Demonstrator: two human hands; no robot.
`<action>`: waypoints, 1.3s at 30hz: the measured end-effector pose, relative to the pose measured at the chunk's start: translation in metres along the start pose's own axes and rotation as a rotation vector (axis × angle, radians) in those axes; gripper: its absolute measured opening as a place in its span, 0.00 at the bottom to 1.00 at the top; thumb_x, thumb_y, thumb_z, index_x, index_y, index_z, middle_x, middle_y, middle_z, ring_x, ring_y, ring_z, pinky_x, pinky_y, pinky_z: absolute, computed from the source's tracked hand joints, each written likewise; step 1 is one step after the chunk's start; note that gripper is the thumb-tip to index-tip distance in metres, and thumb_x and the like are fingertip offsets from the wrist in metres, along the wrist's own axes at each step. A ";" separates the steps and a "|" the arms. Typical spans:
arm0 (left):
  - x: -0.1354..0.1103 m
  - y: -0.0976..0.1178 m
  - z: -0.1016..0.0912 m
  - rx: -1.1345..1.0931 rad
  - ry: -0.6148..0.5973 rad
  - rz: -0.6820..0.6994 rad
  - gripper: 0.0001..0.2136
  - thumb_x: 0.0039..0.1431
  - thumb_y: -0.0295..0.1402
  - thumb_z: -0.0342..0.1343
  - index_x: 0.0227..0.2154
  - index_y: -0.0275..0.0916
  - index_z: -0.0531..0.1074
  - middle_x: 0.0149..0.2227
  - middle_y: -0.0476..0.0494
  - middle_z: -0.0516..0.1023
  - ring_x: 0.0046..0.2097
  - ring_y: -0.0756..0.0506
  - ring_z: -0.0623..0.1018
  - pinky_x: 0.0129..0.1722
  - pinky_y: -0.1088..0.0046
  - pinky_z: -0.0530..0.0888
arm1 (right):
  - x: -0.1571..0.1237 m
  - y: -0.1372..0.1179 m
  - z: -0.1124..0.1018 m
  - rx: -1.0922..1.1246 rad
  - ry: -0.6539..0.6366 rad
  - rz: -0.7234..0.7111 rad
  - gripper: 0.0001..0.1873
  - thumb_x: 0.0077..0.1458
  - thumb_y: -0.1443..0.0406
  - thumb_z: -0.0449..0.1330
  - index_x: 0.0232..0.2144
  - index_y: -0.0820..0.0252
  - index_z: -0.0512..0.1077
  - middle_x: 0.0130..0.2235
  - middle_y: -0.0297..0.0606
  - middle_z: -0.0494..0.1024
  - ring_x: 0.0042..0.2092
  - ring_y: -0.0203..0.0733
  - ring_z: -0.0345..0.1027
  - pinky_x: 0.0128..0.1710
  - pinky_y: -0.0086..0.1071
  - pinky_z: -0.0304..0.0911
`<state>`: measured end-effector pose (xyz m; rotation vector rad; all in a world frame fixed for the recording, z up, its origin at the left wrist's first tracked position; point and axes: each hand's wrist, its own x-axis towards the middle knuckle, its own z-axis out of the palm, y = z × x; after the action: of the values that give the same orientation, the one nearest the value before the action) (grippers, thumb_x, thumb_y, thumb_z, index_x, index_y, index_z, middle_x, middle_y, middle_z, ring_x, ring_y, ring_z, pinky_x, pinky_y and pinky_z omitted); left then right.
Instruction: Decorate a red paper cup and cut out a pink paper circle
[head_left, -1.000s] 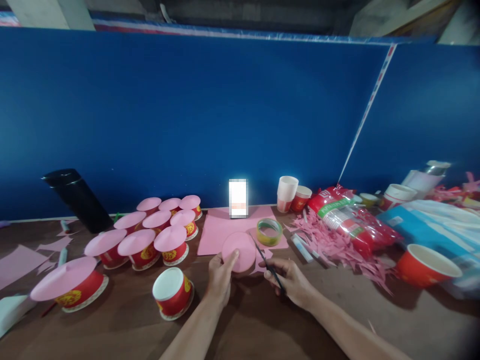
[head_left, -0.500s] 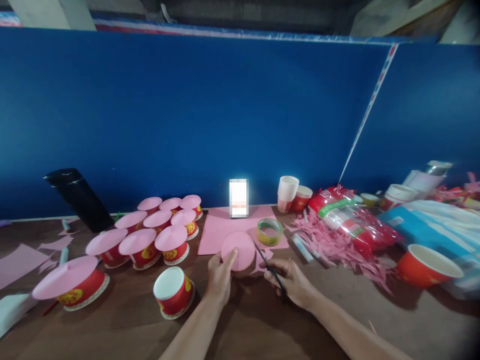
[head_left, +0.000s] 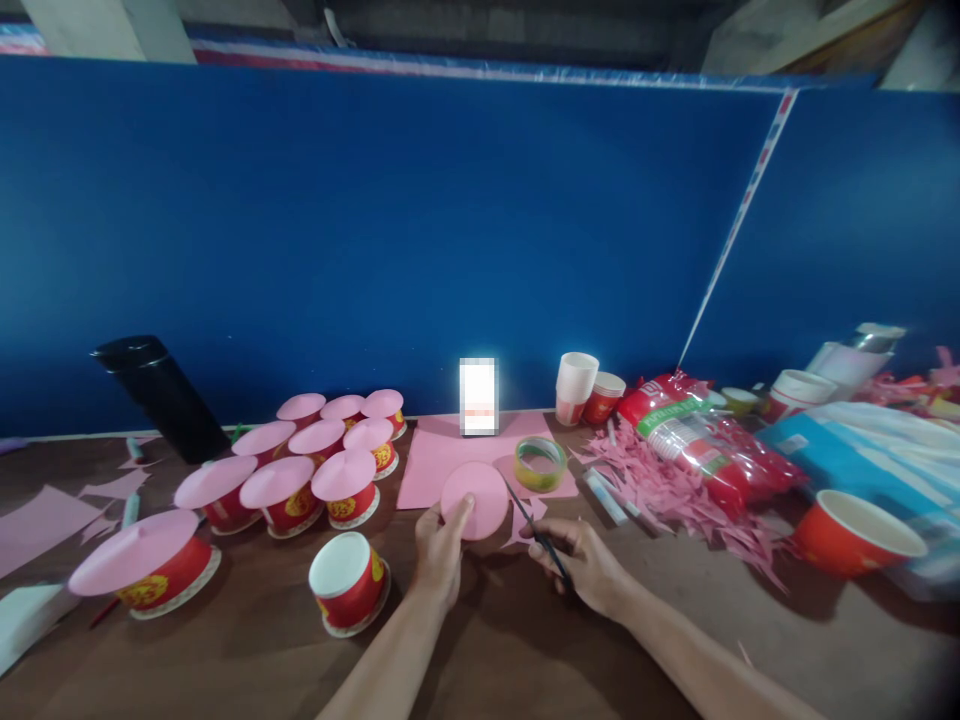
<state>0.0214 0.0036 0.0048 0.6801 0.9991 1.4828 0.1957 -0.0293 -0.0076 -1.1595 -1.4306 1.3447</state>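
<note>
My left hand [head_left: 439, 553] pinches a pink paper disc [head_left: 478, 497] by its near edge and holds it up over the brown table [head_left: 495, 660]. My right hand [head_left: 581, 560] is closed round the handles of dark scissors [head_left: 538, 533], whose blades point up-left at the disc's right rim. A pink paper sheet [head_left: 435, 455] lies flat behind the disc. Just left of my left hand stands an upturned red paper cup [head_left: 347, 583] with a bare white base.
Several upturned red cups capped with pink discs [head_left: 281, 485] cluster at left, near a black cylinder [head_left: 161, 397]. A tape roll [head_left: 538, 463], stacked cups [head_left: 576, 387], a packet of cups [head_left: 697, 445], pink paper scraps [head_left: 667, 495] and a red bowl [head_left: 855, 530] lie right. A blue wall backs the table.
The disc has risen slightly and the scissor blades have shifted a little along its right rim. Both hands stay in nearly the same place.
</note>
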 end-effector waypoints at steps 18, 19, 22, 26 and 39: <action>0.002 -0.005 -0.004 0.021 -0.032 0.005 0.16 0.40 0.38 0.62 0.30 0.30 0.73 0.23 0.44 0.76 0.29 0.45 0.76 0.27 0.73 0.69 | 0.007 -0.013 -0.014 -0.090 0.408 -0.304 0.25 0.45 0.59 0.62 0.44 0.60 0.61 0.26 0.31 0.67 0.27 0.36 0.63 0.27 0.29 0.62; 0.002 -0.006 -0.005 0.027 -0.048 0.015 0.16 0.40 0.39 0.62 0.29 0.30 0.74 0.23 0.44 0.76 0.28 0.46 0.75 0.27 0.73 0.69 | 0.008 -0.013 -0.016 -0.144 0.443 -0.323 0.24 0.46 0.59 0.61 0.45 0.60 0.60 0.27 0.33 0.68 0.28 0.37 0.63 0.28 0.29 0.62; 0.004 -0.010 -0.007 0.042 -0.082 0.048 0.15 0.40 0.39 0.62 0.28 0.31 0.74 0.22 0.45 0.75 0.26 0.48 0.74 0.26 0.75 0.67 | 0.009 -0.009 -0.021 -0.260 0.536 -0.350 0.21 0.49 0.59 0.58 0.44 0.60 0.61 0.33 0.39 0.71 0.32 0.41 0.65 0.32 0.32 0.63; 0.005 -0.012 -0.008 0.080 -0.059 0.101 0.15 0.38 0.39 0.62 0.26 0.31 0.74 0.20 0.48 0.74 0.24 0.50 0.71 0.25 0.75 0.66 | 0.012 -0.006 -0.028 -0.351 0.629 -0.354 0.20 0.48 0.59 0.57 0.43 0.61 0.63 0.38 0.44 0.72 0.39 0.46 0.66 0.39 0.37 0.63; 0.002 -0.014 -0.010 0.291 -0.092 0.183 0.09 0.40 0.36 0.60 0.22 0.34 0.72 0.13 0.54 0.65 0.17 0.54 0.61 0.19 0.79 0.57 | 0.012 0.006 -0.023 -0.692 0.804 -0.462 0.31 0.50 0.61 0.53 0.55 0.66 0.54 0.52 0.53 0.63 0.55 0.53 0.55 0.52 0.48 0.54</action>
<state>0.0188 0.0028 -0.0124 1.0626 1.1159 1.4612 0.2157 -0.0122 -0.0124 -1.4372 -1.4187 -0.0112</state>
